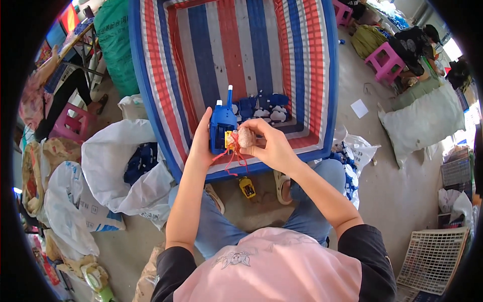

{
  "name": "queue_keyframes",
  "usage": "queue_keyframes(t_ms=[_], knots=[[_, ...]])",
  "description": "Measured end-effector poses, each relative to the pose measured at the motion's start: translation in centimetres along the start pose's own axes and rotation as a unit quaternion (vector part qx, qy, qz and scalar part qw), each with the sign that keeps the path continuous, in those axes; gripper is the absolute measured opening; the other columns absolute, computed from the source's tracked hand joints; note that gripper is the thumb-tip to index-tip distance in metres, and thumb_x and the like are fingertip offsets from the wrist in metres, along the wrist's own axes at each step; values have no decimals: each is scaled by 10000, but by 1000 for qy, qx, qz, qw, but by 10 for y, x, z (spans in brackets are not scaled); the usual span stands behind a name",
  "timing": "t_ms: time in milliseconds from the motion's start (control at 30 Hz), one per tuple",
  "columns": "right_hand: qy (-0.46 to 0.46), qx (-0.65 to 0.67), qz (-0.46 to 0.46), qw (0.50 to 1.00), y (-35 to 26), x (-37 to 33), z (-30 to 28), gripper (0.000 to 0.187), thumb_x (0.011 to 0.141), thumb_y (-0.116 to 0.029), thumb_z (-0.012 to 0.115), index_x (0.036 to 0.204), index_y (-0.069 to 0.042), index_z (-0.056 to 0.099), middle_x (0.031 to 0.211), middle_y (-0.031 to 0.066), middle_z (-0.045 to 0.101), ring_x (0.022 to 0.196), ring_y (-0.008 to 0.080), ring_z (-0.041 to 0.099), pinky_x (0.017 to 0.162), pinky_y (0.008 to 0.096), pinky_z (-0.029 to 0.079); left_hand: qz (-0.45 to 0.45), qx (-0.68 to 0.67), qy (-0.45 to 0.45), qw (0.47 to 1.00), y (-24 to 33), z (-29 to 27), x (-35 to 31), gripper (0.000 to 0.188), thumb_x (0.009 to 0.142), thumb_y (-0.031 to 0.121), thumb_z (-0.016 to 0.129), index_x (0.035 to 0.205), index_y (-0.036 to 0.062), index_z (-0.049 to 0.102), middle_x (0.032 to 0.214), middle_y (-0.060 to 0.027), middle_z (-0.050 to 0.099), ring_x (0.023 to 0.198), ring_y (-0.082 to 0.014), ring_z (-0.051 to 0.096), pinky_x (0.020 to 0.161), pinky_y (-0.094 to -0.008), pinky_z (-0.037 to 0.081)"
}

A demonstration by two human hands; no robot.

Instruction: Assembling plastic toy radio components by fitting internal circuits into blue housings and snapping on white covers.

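My left hand (202,141) is closed around the side of a blue plastic toy walkie-talkie (223,119), which has a white-tipped antenna and a white knob. Its hollow inside faces up. At its lower right sits a small yellow part (229,138) with thin red strands (233,157) hanging from it. Between thumb and fingers, my right hand (274,146) grips a rough, pinkish-tan lump (246,137) against these strands. What the lump is, I cannot tell. Beyond my hands, several blue and white plastic pieces (261,108) lie in the striped bin.
The bin's blue rim (332,75) stands before my knees, lined with striped cloth (236,40). A yellow part (247,187) lies on the floor between my feet. White sacks (108,156) crowd the left. Pink stools (386,61) and other people (412,48) are farther off.
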State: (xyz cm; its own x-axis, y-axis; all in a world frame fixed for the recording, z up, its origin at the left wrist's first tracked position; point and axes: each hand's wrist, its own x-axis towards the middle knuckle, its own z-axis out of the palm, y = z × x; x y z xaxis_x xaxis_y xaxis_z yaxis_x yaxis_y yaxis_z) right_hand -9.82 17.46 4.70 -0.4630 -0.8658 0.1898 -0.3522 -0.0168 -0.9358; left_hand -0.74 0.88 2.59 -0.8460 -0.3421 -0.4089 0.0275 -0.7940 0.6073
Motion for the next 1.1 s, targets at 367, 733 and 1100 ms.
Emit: queue_keyframes(t_ms=[367, 733, 1100], knots=[[-4, -121, -76, 990, 2, 1, 15, 384, 753, -27, 707, 1110, -19, 564, 1070, 131, 626, 968, 229, 632, 829, 318, 513, -31, 78, 27, 996, -3, 12, -16, 442, 872, 495, 506, 1007, 85, 603, 910, -56, 644, 816, -178, 636, 764, -330, 520], [135, -224, -162, 951, 28, 14, 27, 427, 684, 34, 666, 1089, -65, 574, 1031, 133, 637, 914, 316, 628, 765, 355, 528, 9, -26, 71, 997, -30, 12, 2, 473, 869, 551, 435, 1001, 128, 600, 946, -33, 644, 879, -199, 612, 830, -372, 470], [69, 441, 74, 892, 24, 2, 0, 376, 828, 3, 642, 1148, -53, 453, 1008, 79, 616, 932, 178, 627, 771, 301, 548, 98, -21, -151, 983, -7, -7, -6, 624, 929, 475, 438, 1373, 48, 340, 1305, -117, 494, 1206, -246, 443, 981, -420, 336]])
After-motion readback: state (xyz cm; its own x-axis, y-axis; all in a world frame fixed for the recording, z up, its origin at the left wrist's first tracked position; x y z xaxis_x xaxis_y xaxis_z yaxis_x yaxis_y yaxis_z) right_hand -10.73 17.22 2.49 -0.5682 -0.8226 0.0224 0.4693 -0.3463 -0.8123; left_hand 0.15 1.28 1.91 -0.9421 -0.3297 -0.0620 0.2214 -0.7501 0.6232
